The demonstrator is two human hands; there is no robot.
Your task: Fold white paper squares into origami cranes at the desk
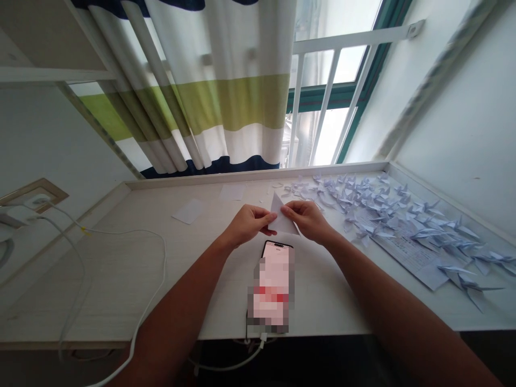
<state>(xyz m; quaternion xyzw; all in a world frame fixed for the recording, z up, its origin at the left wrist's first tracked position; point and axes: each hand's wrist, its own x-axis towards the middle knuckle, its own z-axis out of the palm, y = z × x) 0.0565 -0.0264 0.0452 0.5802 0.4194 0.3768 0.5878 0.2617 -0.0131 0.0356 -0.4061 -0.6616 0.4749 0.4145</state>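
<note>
A small white sheet of paper [287, 226], folded to a triangle with its tip pointing away from me, is held up over the desk. My left hand [252, 220] pinches its left edge between thumb and fingers. On the other side my right hand [305, 217] grips it near the upper right edge, thumb on the near face. Both hands are closed on the paper. Just below them a phone [274, 279] lies face up, its screen partly blurred out, with a white cable plugged into its near end.
Many folded paper cranes [358, 196] crowd the right side of the desk, some on a printed sheet [407, 252]. Two loose paper squares [188, 211] lie to the left. A white cable [164, 252] loops across the desk from a wall socket [40, 200]. Curtains [226, 102] hang behind.
</note>
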